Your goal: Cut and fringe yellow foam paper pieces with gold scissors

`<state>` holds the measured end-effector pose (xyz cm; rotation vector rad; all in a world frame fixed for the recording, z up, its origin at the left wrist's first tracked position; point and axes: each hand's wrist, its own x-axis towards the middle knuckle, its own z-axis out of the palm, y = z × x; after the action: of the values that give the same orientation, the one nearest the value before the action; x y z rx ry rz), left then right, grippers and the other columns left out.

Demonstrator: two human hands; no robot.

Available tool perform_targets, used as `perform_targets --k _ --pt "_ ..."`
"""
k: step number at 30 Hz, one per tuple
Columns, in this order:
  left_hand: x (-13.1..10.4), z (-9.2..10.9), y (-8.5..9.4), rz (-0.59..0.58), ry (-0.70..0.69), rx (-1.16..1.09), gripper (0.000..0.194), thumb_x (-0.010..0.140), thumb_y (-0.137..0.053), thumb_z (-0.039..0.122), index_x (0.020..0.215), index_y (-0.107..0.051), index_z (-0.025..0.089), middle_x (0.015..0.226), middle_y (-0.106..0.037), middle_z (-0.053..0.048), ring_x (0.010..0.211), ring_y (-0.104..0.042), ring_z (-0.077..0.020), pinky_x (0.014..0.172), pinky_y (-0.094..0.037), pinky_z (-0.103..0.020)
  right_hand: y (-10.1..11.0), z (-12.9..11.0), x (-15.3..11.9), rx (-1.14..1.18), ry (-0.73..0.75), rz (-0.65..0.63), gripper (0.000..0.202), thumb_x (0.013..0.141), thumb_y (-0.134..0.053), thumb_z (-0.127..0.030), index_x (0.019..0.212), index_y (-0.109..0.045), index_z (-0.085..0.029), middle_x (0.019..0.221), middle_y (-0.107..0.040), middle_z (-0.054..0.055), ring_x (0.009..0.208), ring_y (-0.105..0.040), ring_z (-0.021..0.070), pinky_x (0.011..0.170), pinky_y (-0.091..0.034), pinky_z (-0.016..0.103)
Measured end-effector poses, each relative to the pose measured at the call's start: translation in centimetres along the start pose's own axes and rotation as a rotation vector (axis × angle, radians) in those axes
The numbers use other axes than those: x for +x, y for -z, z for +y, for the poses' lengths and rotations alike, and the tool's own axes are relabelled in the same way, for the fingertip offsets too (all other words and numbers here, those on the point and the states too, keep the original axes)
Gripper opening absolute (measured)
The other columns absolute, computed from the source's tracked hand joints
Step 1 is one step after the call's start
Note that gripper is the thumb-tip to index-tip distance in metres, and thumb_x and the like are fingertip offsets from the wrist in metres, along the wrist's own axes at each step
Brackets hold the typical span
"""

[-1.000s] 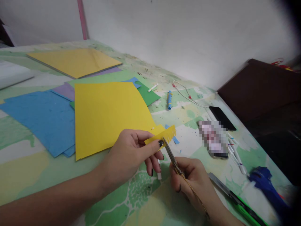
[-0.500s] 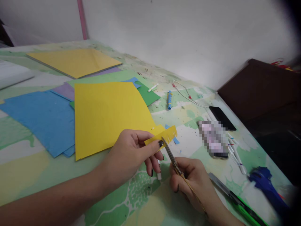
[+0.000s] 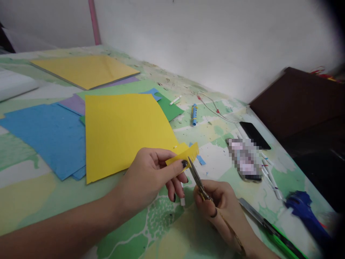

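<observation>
A small yellow paper strip [image 3: 185, 155] with a fringe of cuts along its edge is pinched in my left hand [image 3: 159, 171], between thumb and fingers. My right hand [image 3: 222, 208] is closed round the handles of metal scissors [image 3: 197, 176]. The blade tips are at the strip's fringed edge, just right of my left thumb. Under my left fingers a small white piece [image 3: 182, 201] shows in part. Behind the hands lies a large yellow sheet [image 3: 124, 129].
Left are blue sheets [image 3: 51, 133] and a yellow board [image 3: 86, 70]. A blue paper roll [image 3: 194, 114] lies behind the hands. At the right are phones [image 3: 254, 135], white sticks [image 3: 271, 180], a green cutter [image 3: 279, 237] and a blue tool [image 3: 306, 212].
The scissor handles have spread and my right thumb has moved away from the fingers. The blades have shifted slightly right, and the strip's fringed end has turned a little.
</observation>
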<state>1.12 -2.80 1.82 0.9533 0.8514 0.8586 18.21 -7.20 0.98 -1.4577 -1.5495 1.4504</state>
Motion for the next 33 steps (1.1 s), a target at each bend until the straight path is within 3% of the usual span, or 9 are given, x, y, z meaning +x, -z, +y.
perform_targets --k 4,13,33 --pt "-0.04 0.00 0.07 0.006 -0.004 0.001 0.020 0.074 -0.058 0.017 0.056 -0.059 0.011 0.047 -0.060 0.001 0.034 -0.055 -0.0084 0.033 -0.042 -0.014 0.03 0.26 -0.03 0.035 0.019 -0.028 0.057 0.060 -0.058 -0.071 0.056 -0.040 -0.017 0.048 -0.028 -0.007 0.042 -0.021 0.0044 0.036 -0.015 0.019" --pt "0.09 -0.06 0.02 0.010 0.002 0.016 0.020 0.074 -0.058 0.018 0.055 -0.059 0.012 0.047 -0.060 0.001 0.034 -0.055 -0.0088 0.033 -0.042 -0.015 -0.06 0.19 -0.13 0.064 0.001 -0.023 0.056 0.060 -0.061 -0.068 0.055 -0.040 -0.016 0.048 -0.028 -0.007 0.042 -0.020 0.0039 0.036 -0.015 0.018" --pt "-0.01 -0.24 0.04 -0.013 0.014 0.017 0.023 0.076 -0.058 0.021 0.054 -0.060 0.012 0.043 -0.059 0.000 0.036 -0.056 -0.0089 0.033 -0.040 -0.013 -0.18 -0.31 0.10 -0.065 -0.031 0.053 0.044 0.063 -0.066 -0.049 0.048 -0.038 -0.018 0.045 -0.027 -0.007 0.045 -0.022 0.0068 0.040 -0.016 0.021"
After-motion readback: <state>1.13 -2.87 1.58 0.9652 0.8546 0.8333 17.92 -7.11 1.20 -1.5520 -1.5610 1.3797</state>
